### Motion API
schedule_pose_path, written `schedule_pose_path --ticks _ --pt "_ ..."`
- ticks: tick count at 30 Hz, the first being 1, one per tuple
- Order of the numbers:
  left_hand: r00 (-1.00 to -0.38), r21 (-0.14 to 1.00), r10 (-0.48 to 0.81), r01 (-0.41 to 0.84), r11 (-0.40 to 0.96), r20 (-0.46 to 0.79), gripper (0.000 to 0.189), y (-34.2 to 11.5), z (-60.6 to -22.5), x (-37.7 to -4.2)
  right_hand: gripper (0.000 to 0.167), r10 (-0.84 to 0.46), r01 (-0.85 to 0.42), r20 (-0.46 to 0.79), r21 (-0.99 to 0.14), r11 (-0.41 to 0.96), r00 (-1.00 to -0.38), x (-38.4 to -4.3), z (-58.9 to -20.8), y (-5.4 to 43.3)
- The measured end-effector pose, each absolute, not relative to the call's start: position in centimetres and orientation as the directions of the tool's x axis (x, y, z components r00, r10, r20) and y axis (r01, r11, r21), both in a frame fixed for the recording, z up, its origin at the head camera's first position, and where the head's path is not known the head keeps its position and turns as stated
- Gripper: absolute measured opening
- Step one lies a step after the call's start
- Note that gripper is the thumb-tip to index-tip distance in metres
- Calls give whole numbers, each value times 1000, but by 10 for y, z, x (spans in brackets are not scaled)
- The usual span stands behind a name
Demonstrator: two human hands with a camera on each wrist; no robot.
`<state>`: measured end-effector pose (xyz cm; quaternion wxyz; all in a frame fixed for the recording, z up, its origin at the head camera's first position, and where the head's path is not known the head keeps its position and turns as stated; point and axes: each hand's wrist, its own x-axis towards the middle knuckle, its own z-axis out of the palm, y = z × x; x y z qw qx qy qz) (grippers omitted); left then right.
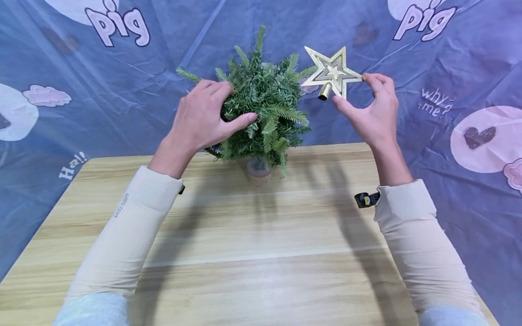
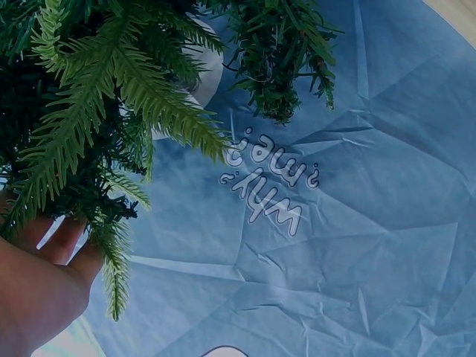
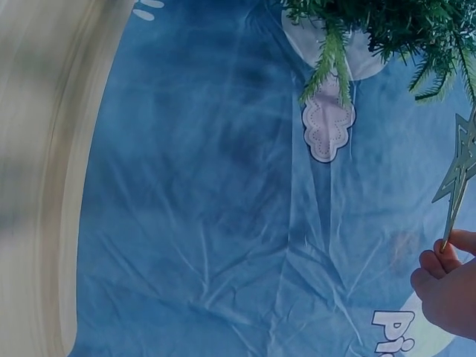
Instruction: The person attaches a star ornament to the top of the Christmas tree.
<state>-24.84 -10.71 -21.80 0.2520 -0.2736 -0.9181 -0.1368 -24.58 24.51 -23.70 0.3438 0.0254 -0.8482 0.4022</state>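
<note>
A small artificial Christmas tree stands upright near the table's far edge, its base partly covered by branches. At its left side my left hand holds the foliage, thumb across the front and fingers partly hidden among the needles. In the left wrist view the left hand reaches under green branches. To the right of the tree, my right hand pinches a gold star tree topper by its points, with the short socket facing down. The right wrist view shows the star edge-on, apart from the branches.
A pale wood table spreads in front of the tree. Behind it hangs a creased blue cloth printed with words, hearts and clouds. A black wrist mount sits by the right cuff.
</note>
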Motion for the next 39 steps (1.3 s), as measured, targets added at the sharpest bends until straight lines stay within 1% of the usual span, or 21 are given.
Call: schedule_pose_path --ticks 5,14,24,31,39 --pt "-726 117 431 570 814 536 77 -107 -217 -247 78 219 -318 591 -667 674 -776 -245 -236 240" --pt "-717 120 431 578 807 548 78 -107 -217 -246 77 217 -335 601 -669 664 -769 -246 -235 233" --pt "-707 120 432 585 802 559 78 -107 -218 -247 79 234 -315 582 -686 656 -779 -248 -231 225" --pt "-704 106 437 583 805 559 75 -108 -215 -244 82 240 -301 577 -684 664 -781 -250 -226 221" --pt "-732 107 439 566 817 520 78 -106 -211 -241 86 230 -303 578 -677 670 -783 -256 -220 214"
